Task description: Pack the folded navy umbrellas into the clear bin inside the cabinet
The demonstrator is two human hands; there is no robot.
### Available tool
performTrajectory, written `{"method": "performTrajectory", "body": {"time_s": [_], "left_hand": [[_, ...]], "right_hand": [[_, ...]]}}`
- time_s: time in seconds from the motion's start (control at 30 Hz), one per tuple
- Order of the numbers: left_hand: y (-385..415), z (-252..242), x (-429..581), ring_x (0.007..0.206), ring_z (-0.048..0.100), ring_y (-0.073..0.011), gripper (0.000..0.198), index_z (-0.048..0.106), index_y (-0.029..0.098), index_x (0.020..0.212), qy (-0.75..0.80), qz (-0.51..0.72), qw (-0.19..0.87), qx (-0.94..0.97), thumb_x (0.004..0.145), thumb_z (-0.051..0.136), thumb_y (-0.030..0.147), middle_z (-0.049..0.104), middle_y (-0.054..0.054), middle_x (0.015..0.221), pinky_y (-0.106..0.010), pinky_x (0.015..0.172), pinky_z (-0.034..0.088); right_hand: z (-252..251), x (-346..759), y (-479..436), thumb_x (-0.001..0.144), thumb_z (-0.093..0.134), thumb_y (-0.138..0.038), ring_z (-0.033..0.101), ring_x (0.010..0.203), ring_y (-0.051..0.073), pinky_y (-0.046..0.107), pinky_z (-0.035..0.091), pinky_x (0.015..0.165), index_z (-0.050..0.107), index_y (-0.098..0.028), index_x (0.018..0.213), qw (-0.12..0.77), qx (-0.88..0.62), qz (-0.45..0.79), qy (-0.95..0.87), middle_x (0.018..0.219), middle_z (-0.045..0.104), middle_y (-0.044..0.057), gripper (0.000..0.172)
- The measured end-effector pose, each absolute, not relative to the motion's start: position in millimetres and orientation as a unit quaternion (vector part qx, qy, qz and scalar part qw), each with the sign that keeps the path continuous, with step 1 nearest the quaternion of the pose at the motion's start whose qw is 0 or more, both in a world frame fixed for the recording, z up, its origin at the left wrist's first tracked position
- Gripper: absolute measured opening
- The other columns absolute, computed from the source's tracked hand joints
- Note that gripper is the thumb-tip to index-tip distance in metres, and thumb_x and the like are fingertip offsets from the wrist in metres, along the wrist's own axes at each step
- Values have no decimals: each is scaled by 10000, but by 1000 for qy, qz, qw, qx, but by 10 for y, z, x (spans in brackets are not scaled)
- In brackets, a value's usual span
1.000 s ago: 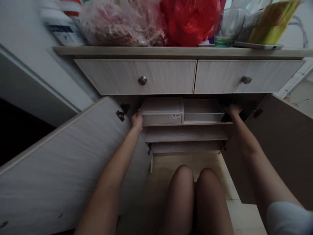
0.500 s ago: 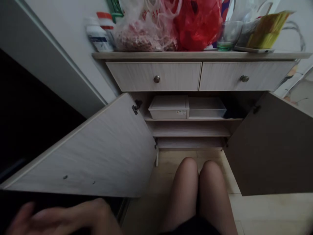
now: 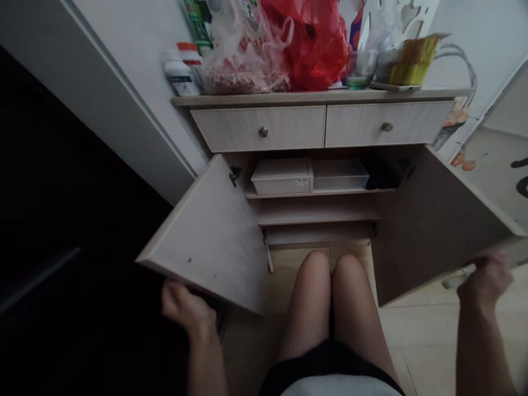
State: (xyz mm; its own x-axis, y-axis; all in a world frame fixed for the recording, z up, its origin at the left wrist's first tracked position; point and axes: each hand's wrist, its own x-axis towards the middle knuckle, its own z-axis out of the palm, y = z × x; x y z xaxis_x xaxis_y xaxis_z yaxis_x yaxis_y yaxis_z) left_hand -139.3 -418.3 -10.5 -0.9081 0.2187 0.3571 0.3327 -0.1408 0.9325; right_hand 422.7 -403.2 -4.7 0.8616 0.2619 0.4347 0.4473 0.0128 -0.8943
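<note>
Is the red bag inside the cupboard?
No, the red plastic bag sits on top of the cabinet, above the drawers.

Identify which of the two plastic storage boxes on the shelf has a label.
The white lidded plastic box, at left, has a small front label; the clear plastic box beside it has none.

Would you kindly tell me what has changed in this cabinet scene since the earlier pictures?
The left hand and right hand have let go of the storage boxes and moved out to the lower edges of the open cabinet doors. The boxes remain on the shelf.
</note>
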Motion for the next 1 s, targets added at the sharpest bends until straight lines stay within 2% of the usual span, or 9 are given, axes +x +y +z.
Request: {"method": "performTrajectory", "body": {"time_s": [0.07,0.13,0.2,0.33,0.43,0.53,0.7,1.0], "left_hand": [[-4176,-220,-1212,1045,695,-293,321,695,249,955,-650,-718,44,-243,794,581,502,744,-68,1019,-453,948,578],[-4125,-302,-1027,970,721,-284,317,712,244,974,-643,-709,40,-287,792,633,491,753,-88,987,-444,907,591],[-4024,-352,-842,886,735,-273,307,726,236,955,-631,-694,23,-346,799,658,491,757,-97,933,-431,852,603],[-3638,-358,-431,811,734,-243,346,744,201,945,-572,-666,-56,-475,831,661,517,762,-109,902,-386,795,600],[-3213,-305,-71,814,731,-224,345,747,179,964,-532,-644,-117,-536,874,640,494,761,-118,938,-351,793,587],[-2767,-217,275,827,726,-214,255,750,164,963,-514,-624,-141,-571,904,644,389,760,-123,948,-329,808,566],[-2190,-45,627,856,719,-202,148,755,166,989,-563,-563,-146,-586,909,656,241,770,-118,982,-305,821,533],[-1646,100,752,881,715,-218,126,761,183,979,-601,-516,-156,-590,897,681,236,777,-120,976,-314,823,496]], "right_hand": [[-135,3995,-4042,883,487,-537,690,1091,367,585,542,920,742,-428,913,693,-653,-27,-305,1022,753,88,279],[-163,3748,-3982,838,550,-553,693,1103,353,563,535,976,742,-398,1068,679,-636,16,-367,1087,755,87,337],[-132,3515,-3860,851,543,-572,701,1091,331,548,545,969,727,-340,1163,646,-631,48,-426,1127,750,102,429],[-9,3083,-3450,914,480,-589,699,1069,283,479,560,920,712,-240,1208,608,-589,84,-526,1177,733,132,511],[42,2776,-3038,933,481,-574,699,1023,257,428,543,910,710,-199,1215,598,-562,98,-562,1157,738,135,522],[57,2529,-2624,945,492,-526,695,990,237,396,529,905,695,-182,1245,597,-541,114,-582,1142,737,125,500],[77,2289,-2124,973,489,-452,670,986,237,360,505,863,683,-216,1265,559,-569,72,-599,1133,711,106,423],[128,2044,-1632,1018,419,-427,610,1073,271,372,435,890,645,-212,1297,518,-615,21,-595,1166,671,141,419]]}}
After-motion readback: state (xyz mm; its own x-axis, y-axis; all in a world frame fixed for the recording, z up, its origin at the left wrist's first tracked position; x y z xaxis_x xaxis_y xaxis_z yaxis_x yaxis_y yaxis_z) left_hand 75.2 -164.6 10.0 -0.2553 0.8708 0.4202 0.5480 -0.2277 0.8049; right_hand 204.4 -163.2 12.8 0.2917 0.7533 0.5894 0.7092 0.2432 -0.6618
